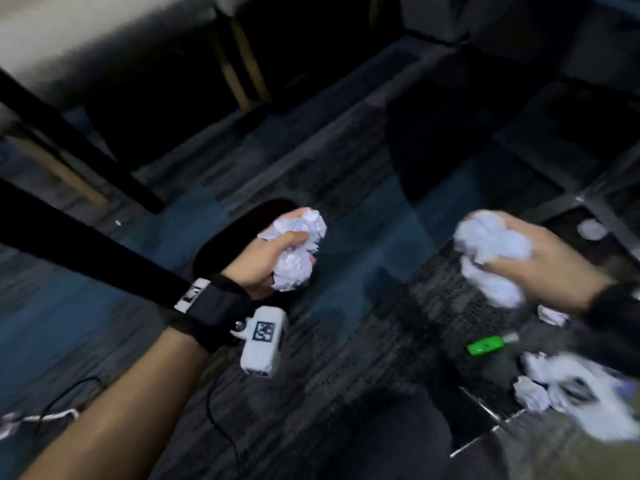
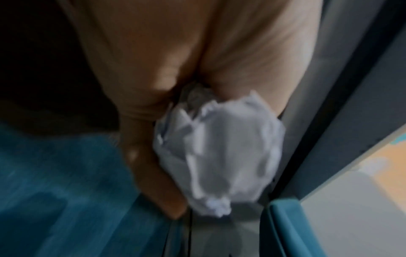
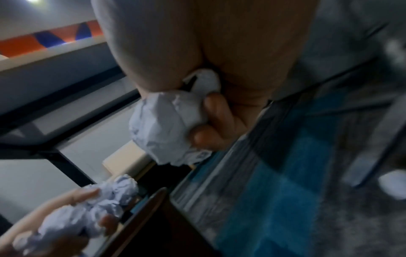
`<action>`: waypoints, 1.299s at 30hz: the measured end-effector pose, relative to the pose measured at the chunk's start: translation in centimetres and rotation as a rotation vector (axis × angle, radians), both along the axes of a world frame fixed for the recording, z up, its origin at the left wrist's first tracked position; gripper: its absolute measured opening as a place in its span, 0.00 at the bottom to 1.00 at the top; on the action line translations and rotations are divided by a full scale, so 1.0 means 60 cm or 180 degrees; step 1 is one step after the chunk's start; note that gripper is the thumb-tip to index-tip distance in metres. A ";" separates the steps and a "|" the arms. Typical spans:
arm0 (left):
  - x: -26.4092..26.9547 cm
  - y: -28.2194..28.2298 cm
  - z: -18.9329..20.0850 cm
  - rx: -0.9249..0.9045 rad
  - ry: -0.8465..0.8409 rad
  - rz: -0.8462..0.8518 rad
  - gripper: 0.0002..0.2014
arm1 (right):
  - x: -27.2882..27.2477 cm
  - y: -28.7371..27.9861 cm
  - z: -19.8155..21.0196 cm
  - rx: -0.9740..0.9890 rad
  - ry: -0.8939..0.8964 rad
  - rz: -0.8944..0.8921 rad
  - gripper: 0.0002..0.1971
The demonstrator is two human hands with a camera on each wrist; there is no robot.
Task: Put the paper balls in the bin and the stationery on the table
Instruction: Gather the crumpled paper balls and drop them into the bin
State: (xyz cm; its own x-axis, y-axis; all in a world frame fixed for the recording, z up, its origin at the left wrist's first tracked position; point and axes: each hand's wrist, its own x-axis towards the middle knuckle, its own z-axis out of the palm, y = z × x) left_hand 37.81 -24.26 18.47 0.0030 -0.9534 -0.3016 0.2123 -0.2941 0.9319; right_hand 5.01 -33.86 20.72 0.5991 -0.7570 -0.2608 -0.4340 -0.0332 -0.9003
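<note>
My left hand (image 1: 277,252) grips a bunch of white crumpled paper balls (image 1: 298,249) right over the dark round bin (image 1: 221,244) on the carpet. The left wrist view shows one ball (image 2: 219,156) bulging from that fist. My right hand (image 1: 530,252) holds more crumpled paper balls (image 1: 491,252) in the air to the right of the bin; its fingers (image 3: 217,111) curl round the paper balls (image 3: 162,128). Several loose paper balls (image 1: 533,393) lie on the floor at the lower right, next to a green marker-like item (image 1: 485,344). The frames are blurred by motion.
Black table legs (image 1: 86,147) run along the left. Dark chairs stand at the back, and a chair base (image 1: 588,202) is at the right with one paper ball (image 1: 593,229) under it. A black cable (image 1: 214,420) trails over the blue and grey carpet.
</note>
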 end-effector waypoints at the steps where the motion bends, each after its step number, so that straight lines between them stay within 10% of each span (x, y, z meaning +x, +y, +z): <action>1: 0.025 0.008 0.010 0.0021 -0.0120 0.0219 0.12 | 0.045 0.008 0.009 0.0183 -0.0344 -0.0111 0.15; 7: 0.166 0.004 -0.005 0.0982 -0.0434 0.0752 0.05 | 0.257 0.043 -0.013 0.0984 -0.0571 -0.0335 0.11; 10: 0.180 0.003 -0.029 0.1385 0.0361 0.0951 0.12 | 0.294 0.053 -0.017 0.1281 -0.0466 -0.0622 0.12; 14: 0.183 0.037 -0.032 0.1793 0.0054 0.1655 0.22 | 0.328 0.061 -0.022 0.1956 -0.0668 -0.0634 0.09; 26: 0.162 0.133 -0.054 0.0910 -0.0570 0.2741 0.12 | 0.540 0.032 -0.093 0.3063 -0.0468 -0.0894 0.28; 29: 0.144 0.118 -0.057 0.0730 -0.0805 0.2796 0.11 | 0.505 0.026 -0.076 0.3417 -0.0764 -0.0868 0.33; 34: 0.085 0.078 -0.043 -0.0185 -0.2008 0.2031 0.06 | 0.296 -0.001 -0.027 0.2080 -0.0309 -0.0199 0.17; 39: -0.094 -0.009 -0.051 -0.1030 -0.2364 0.0152 0.06 | -0.047 -0.020 -0.054 0.0291 0.1711 -0.0037 0.08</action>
